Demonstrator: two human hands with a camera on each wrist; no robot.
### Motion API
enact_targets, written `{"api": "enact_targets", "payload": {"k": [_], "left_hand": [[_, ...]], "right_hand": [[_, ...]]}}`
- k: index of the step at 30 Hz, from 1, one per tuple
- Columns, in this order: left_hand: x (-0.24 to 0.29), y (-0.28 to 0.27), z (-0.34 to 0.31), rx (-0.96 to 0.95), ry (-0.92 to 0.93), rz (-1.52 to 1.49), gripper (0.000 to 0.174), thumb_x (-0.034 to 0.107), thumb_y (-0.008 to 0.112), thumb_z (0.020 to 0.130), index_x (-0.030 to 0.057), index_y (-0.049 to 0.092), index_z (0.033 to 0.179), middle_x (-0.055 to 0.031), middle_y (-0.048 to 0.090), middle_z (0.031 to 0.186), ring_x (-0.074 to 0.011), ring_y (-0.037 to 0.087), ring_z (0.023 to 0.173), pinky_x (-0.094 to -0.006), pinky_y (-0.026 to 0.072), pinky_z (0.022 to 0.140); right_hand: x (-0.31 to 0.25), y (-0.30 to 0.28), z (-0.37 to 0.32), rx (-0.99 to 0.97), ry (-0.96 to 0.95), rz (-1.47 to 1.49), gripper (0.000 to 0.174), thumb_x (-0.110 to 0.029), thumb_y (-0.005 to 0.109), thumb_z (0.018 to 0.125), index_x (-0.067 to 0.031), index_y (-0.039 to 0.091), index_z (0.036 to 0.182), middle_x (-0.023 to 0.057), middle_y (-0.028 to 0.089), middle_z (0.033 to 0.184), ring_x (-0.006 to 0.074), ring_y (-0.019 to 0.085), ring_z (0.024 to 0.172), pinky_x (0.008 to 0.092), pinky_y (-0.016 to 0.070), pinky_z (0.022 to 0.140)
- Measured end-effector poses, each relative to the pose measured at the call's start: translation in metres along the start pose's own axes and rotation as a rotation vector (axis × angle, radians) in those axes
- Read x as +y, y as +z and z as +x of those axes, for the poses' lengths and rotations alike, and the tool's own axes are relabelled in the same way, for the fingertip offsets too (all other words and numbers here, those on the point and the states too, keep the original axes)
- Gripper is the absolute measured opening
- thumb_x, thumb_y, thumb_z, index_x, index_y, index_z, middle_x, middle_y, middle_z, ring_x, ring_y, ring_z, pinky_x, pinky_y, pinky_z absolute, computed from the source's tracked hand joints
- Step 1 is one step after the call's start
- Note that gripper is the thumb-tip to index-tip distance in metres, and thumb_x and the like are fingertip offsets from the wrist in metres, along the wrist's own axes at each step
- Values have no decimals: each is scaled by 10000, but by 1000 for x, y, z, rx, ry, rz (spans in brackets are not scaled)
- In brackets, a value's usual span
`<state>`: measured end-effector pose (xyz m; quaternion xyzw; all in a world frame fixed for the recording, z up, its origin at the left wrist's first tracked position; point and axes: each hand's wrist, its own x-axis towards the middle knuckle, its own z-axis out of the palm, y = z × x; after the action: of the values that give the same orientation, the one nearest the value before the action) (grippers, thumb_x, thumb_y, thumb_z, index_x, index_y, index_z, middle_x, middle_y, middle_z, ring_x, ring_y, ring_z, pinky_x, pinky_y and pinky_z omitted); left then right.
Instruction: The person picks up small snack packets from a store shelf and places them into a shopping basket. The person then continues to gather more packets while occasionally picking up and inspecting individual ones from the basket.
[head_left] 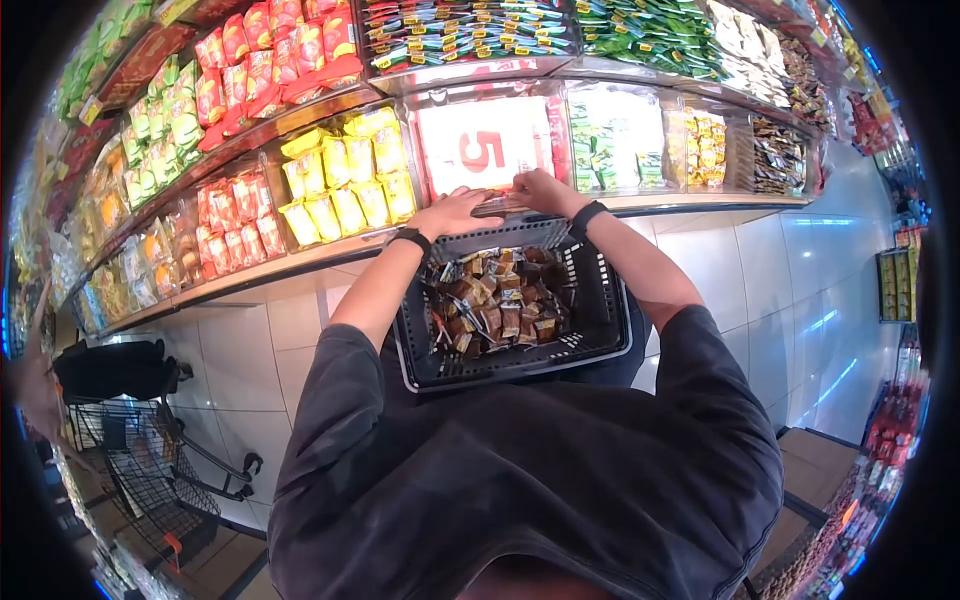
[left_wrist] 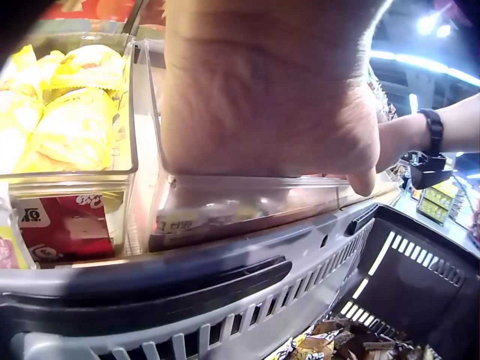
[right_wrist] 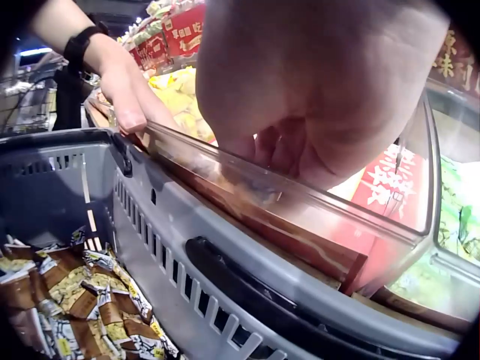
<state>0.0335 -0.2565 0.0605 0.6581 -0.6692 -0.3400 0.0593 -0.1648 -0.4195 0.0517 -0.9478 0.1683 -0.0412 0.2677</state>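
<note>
A clear shelf bin with a white-and-red card marked 5 [head_left: 450, 145] stands in front of me. My left hand [head_left: 455, 212] lies at the bin's front edge, fingers stretched out. In the right wrist view its thumb is on the top of the clear front panel [right_wrist: 337, 217]. My right hand [head_left: 550, 192] reaches over that panel into the bin, its fingers bent downward near small wrapped packets low behind it. Whether they hold a packet I cannot tell. Below both hands, a dark shopping basket [head_left: 600, 340] contains many brown-wrapped snack packets [head_left: 505, 300].
Yellow packets [head_left: 350, 170] fill the bin to the left, and green-and-white packets [head_left: 610, 150] the one to the right. Higher shelves carry red bags [head_left: 275, 60] and green packets [head_left: 645, 35]. A shopping cart [head_left: 140, 460] stands on the tiled floor behind at left.
</note>
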Motion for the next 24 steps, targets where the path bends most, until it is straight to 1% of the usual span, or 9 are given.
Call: {"api": "enact_targets", "payload": {"k": [8, 14, 16, 17, 18, 19, 20, 22, 24], "left_hand": [[9, -8, -8, -5, 3, -28, 1070, 816, 523, 815, 58, 356, 1551, -196, 383, 1576, -348, 270, 1500, -470, 252, 1219], [4, -4, -4, 30, 19, 32, 1062, 792, 531, 834, 12, 361, 1533, -210, 390, 1564, -355, 299, 1482, -459, 272, 1209], [5, -4, -7, 81, 15, 87, 1061, 790, 529, 838, 1, 362, 1528, -212, 390, 1562, -359, 311, 1474, -455, 277, 1207], [9, -6, -12, 180, 45, 77, 1048, 771, 537, 850, -8, 358, 1528, -213, 379, 1569, -366, 317, 1468, -455, 275, 1207], [17, -9, -21, 277, 74, 61, 1035, 752, 545, 861, -17, 354, 1527, -214, 368, 1576, -372, 323, 1463, -455, 273, 1207], [33, -14, -40, 439, 177, 42, 826, 549, 612, 933, -24, 402, 1490, -223, 427, 1526, -384, 385, 1419, -457, 321, 1177], [41, -11, -53, 437, 179, 44, 826, 549, 612, 933, -24, 402, 1490, -223, 427, 1526, -384, 385, 1419, -457, 321, 1177], [57, 3, -78, 682, 262, -115, 591, 360, 590, 996, 26, 443, 1461, -215, 485, 1466, -377, 445, 1368, -455, 355, 1150], [74, 34, -103, 756, 214, -158, 349, 196, 608, 971, 20, 559, 1269, -187, 605, 1242, -365, 569, 1200, -433, 455, 1038]], "right_hand": [[-4, -5, -4, -153, 88, 152, 229, -175, 529, 965, -5, 631, 1079, 229, 700, 947, 365, 678, 901, 431, 513, 807], [8, 3, -5, -277, 167, 180, 321, -212, 493, 1029, -44, 544, 1297, 204, 659, 1210, 343, 621, 1139, 422, 454, 980], [72, 48, 2, 37, -217, 47, 276, -124, 485, 998, -20, 542, 1248, 249, 666, 1044, 423, 636, 1000, 442, 509, 840], [19, 7, -17, 41, -214, 46, 276, -124, 485, 998, -20, 542, 1248, 249, 666, 1044, 423, 636, 1000, 442, 509, 840], [-51, -40, -35, 345, -41, 304, 227, -60, 491, 987, -10, 547, 1201, 258, 657, 1012, 439, 625, 961, 448, 508, 814], [-71, -44, -47, 636, -87, 200, 197, 6, 501, 953, 2, 562, 1141, 254, 642, 957, 430, 624, 896, 454, 502, 778], [-87, -45, -67, 691, 61, 229, 171, 4, 533, 925, 13, 574, 1092, 246, 628, 912, 430, 621, 883, 456, 506, 778], [-104, -20, -107, 546, 372, 368, 148, -30, 564, 915, 14, 576, 1056, 248, 618, 912, 418, 630, 909, 459, 509, 776], [-83, 45, -145, 342, 246, 211, 252, -133, 642, 894, 4, 604, 1102, 219, 640, 904, 395, 650, 894, 461, 535, 815]]}}
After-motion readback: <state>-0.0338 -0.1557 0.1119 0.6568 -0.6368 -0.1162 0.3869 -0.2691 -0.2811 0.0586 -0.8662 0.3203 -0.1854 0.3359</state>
